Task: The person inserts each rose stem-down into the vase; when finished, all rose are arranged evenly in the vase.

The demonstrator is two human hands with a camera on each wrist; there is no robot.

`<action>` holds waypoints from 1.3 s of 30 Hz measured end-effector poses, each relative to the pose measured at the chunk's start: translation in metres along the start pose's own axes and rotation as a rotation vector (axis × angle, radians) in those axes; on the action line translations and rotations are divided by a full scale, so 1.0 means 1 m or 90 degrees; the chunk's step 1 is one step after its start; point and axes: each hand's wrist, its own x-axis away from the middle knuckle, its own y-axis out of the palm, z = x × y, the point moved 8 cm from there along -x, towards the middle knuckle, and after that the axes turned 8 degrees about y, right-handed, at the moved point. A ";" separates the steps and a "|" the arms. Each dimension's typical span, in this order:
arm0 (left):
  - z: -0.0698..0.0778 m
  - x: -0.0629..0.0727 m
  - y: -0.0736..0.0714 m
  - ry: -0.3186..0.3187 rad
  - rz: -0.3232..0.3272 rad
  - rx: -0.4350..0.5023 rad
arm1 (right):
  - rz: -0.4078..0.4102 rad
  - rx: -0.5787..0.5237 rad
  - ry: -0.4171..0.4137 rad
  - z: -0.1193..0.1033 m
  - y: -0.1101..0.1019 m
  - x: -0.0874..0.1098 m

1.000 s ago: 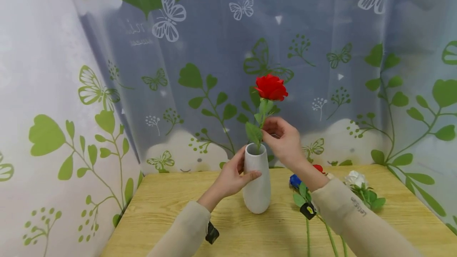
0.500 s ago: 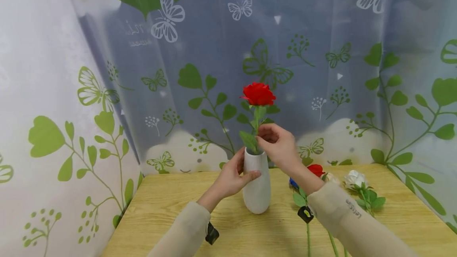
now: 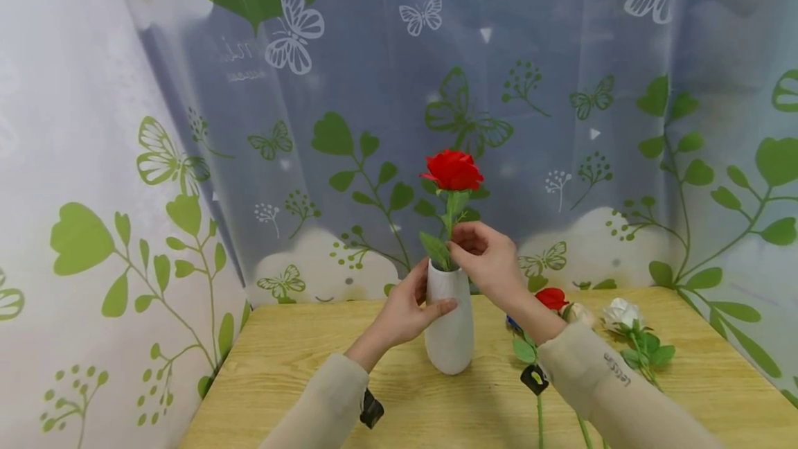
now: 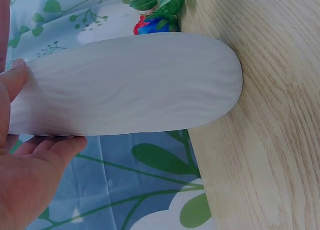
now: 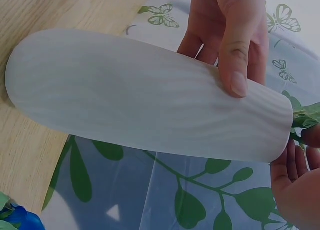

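Observation:
A tall white vase [image 3: 449, 331] stands upright on the wooden table. My left hand [image 3: 404, 307] holds it near the top, thumb across the front and fingers round the left side. From its mouth rises a red rose [image 3: 453, 170], with its lower stem hidden inside. Just above the rim, my right hand [image 3: 489, 258] pinches the rose's stem between thumb and fingers. In the right wrist view, the fingers of the right hand [image 5: 300, 190] are beside the rim and green leaves. The left wrist view shows the vase [image 4: 130, 84] from the side, with its base on the tabletop.
To the right on the table [image 3: 280, 366] lie another red rose [image 3: 551, 298], a cream rose [image 3: 578, 314] and a white rose [image 3: 621, 313]. A blue rose [image 5: 25, 217] is mostly hidden by the right arm in the head view. A patterned curtain [image 3: 349, 33] hangs behind.
My right hand has moved down and left with the red rose, whose stem is now deeper in the vase and more upright. The left hand and vase stay put.

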 end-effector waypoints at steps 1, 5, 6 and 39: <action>0.000 0.000 0.000 0.001 0.001 0.000 | 0.000 0.003 0.002 0.001 0.000 0.000; 0.000 0.000 0.000 0.004 0.000 0.001 | -0.001 0.017 0.014 0.002 0.000 0.001; 0.001 0.000 0.000 0.006 0.000 0.000 | 0.000 0.020 0.015 0.002 0.000 0.001; 0.000 -0.003 0.001 0.018 0.007 0.019 | 0.088 0.004 0.077 0.039 -0.117 0.033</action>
